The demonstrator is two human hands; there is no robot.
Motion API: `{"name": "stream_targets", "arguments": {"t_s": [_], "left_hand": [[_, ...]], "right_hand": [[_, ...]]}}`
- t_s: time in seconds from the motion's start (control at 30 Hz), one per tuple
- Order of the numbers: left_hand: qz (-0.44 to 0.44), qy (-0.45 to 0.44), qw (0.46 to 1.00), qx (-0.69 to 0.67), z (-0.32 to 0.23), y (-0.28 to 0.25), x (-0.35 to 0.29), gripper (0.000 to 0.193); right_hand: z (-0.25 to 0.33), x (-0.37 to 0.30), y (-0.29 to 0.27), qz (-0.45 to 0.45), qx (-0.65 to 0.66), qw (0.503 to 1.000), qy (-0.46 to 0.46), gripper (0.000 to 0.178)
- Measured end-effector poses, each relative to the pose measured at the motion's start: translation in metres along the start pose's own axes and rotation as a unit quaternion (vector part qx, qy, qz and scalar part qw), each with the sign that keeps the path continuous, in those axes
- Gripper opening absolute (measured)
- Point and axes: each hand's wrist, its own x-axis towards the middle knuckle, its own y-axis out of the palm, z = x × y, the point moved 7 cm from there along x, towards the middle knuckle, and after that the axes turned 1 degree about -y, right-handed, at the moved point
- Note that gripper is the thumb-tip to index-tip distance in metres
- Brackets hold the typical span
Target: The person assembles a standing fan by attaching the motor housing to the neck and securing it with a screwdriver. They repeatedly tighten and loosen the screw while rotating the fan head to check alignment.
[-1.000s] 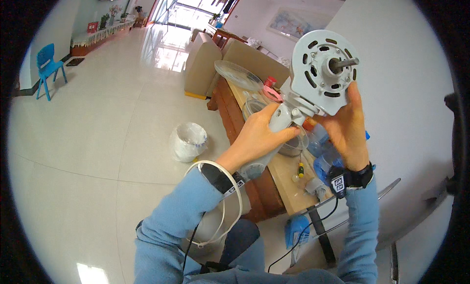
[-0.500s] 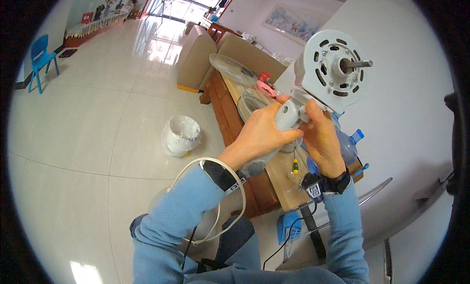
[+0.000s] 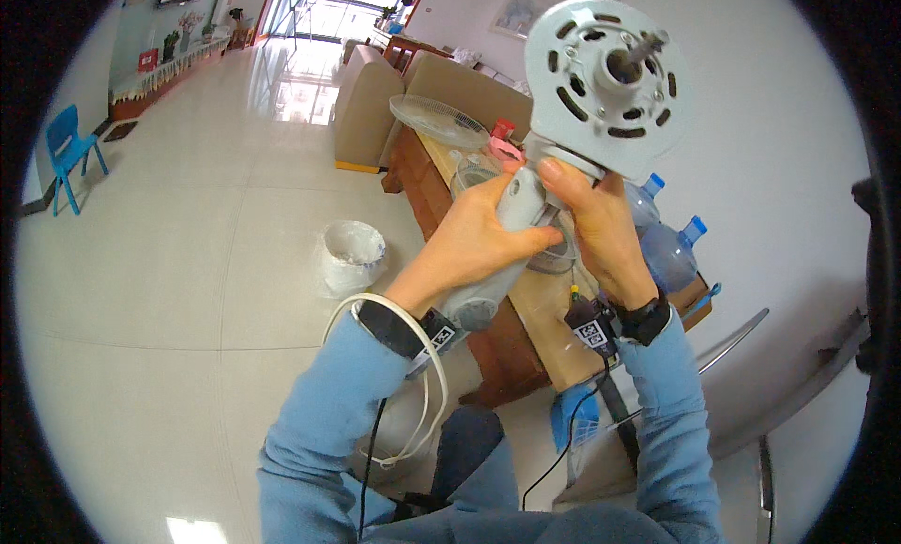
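Observation:
Both my hands grip the neck of an electric fan. Its light grey motor head (image 3: pixel 601 75) tilts up to the right, bladeless, with slotted vents and a bare metal shaft (image 3: pixel 646 48). My left hand (image 3: pixel 474 229) wraps round the grey fan neck (image 3: pixel 514 206) from the left, thumb across its front. My right hand (image 3: pixel 605 225) holds the joint just under the motor head, with the thumb on top. Lower down, the grey column (image 3: pixel 483 295) continues past my left wrist. A white power cord (image 3: pixel 436 342) loops over my left forearm.
A wooden table (image 3: pixel 526 352) beyond my hands bears fan grilles (image 3: pixel 439 120) and a pink object (image 3: pixel 505 150). Blue water bottles (image 3: pixel 671 253) stand by the wall at right. A lined white bin (image 3: pixel 352 253) is on the tiled floor; a blue chair (image 3: pixel 70 150) stands far left.
The motor head has moved up and slightly left in the picture, and its shaft now points more upward. Both hands have shifted a little left, still holding the fan.

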Motion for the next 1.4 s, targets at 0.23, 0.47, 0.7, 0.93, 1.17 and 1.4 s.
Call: {"name": "stream_targets", "arguments": {"t_s": [0.23, 0.47, 0.7, 0.93, 1.17, 1.4], "left_hand": [[0.003, -0.011, 1.0, 0.026, 0.002, 0.006, 0.004, 0.045], [-0.021, -0.041, 0.998, 0.049, 0.004, 0.002, -0.001, 0.043], [0.015, -0.076, 0.997, 0.003, 0.01, 0.0, -0.001, 0.043], [0.053, -0.106, 0.992, -0.039, 0.011, 0.007, 0.0, 0.04], [0.019, -0.104, 0.994, -0.004, 0.007, 0.013, 0.0, 0.054], [0.02, -0.096, 0.995, 0.033, 0.01, 0.013, 0.006, 0.059]], "right_hand": [[-0.012, 0.002, -0.005, -0.026, 0.071, 0.997, -0.03, 0.043], [-0.01, -0.001, 0.002, -0.028, 0.052, 0.996, -0.062, 0.036], [-0.017, -0.002, -0.008, 0.124, 0.165, 0.978, -0.022, 0.041], [-0.041, -0.001, -0.017, 0.168, 0.407, 0.898, 0.001, 0.065], [-0.065, 0.03, -0.044, 0.082, 0.568, 0.817, 0.047, 0.081], [-0.027, 0.053, -0.048, 0.1, 0.472, 0.867, -0.126, 0.088]]}}
